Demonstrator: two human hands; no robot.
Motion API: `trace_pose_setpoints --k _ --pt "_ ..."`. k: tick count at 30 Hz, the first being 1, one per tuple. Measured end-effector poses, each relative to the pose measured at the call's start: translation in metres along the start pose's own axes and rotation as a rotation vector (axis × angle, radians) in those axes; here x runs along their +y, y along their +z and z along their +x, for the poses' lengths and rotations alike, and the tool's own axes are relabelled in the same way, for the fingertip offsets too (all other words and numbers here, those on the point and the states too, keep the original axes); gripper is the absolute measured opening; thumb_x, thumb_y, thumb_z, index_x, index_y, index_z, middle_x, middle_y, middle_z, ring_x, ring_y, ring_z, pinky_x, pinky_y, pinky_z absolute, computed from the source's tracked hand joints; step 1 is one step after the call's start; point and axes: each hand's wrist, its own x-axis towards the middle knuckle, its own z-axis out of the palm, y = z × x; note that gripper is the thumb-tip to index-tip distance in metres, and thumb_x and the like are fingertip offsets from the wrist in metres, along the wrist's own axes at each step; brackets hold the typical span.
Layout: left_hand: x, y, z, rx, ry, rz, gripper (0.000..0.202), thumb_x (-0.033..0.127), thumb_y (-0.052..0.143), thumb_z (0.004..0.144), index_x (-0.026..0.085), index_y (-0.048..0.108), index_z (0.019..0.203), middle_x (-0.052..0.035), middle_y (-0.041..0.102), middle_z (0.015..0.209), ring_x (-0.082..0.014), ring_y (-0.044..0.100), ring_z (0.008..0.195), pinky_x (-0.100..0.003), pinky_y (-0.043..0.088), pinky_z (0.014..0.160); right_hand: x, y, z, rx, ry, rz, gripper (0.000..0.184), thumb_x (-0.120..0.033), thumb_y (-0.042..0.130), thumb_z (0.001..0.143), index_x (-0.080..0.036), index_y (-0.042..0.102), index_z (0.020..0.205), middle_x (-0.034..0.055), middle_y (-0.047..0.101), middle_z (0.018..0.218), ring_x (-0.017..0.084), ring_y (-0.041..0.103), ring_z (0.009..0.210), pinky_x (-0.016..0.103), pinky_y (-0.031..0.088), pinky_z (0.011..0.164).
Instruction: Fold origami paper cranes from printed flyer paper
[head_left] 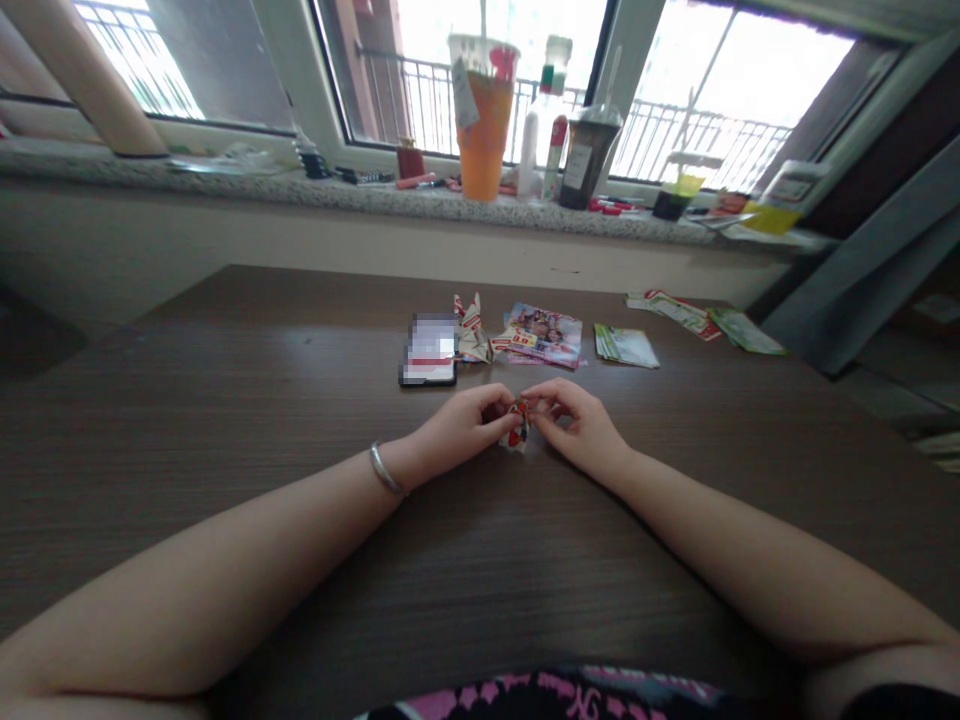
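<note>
Red-and-white printed paper (pixel 517 428), folded small, sits just above the dark wood-grain table (pixel 225 420), pinched from opposite sides by the fingertips of the left hand (pixel 459 428) and right hand (pixel 579 422), seemingly to hold its creases steady.

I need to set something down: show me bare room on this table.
Bare table left of the phone and between the forearms, below the folded paper pinched by left hand and right hand. Crowded: phone to leaflets; the windowsill.
</note>
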Motion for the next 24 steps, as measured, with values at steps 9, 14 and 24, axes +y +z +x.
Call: trace_pose_setpoints --k 9,14,24 --pt "0.0 0.0006 -0.0009 0.036 0.044 -0.008 0.007 0.021 0.057 0.085 0.016 0.056 0.08 0.0009 0.059 0.075 -0.0119 0.052 0.068 -0.023 0.041 0.063 0.002 0.0027 0.0008 0.027 0.091 0.09 0.018 -0.016 0.059 0.079 -0.02 0.062 0.096 0.0017 0.065 0.082 0.012 0.058 0.068 0.025 0.05 0.062" --pt "-0.0004 0.0012 -0.0029 0.044 0.085 0.043 0.01 0.022 0.058 0.084 0.017 0.056 0.077 0.0007 0.058 0.074 -0.0114 0.051 0.067 -0.023 0.04 0.061 0.0023 0.0035 0.0012 -0.035 0.152 0.176 0.01 -0.019 0.058 0.078 -0.02 0.061 0.087 -0.0008 0.061 0.073 0.011 0.054 0.061 0.025 0.048 0.059" --pt "0.0018 0.0016 -0.0011 0.001 0.035 -0.086 0.011 0.027 0.057 0.085 0.016 0.056 0.083 0.0013 0.058 0.074 -0.0111 0.051 0.065 -0.023 0.041 0.06 -0.0021 0.0042 0.0017 -0.036 0.15 0.235 0.015 -0.017 0.056 0.075 -0.022 0.054 0.089 -0.0032 0.051 0.07 0.01 0.048 0.059 0.023 0.042 0.055"
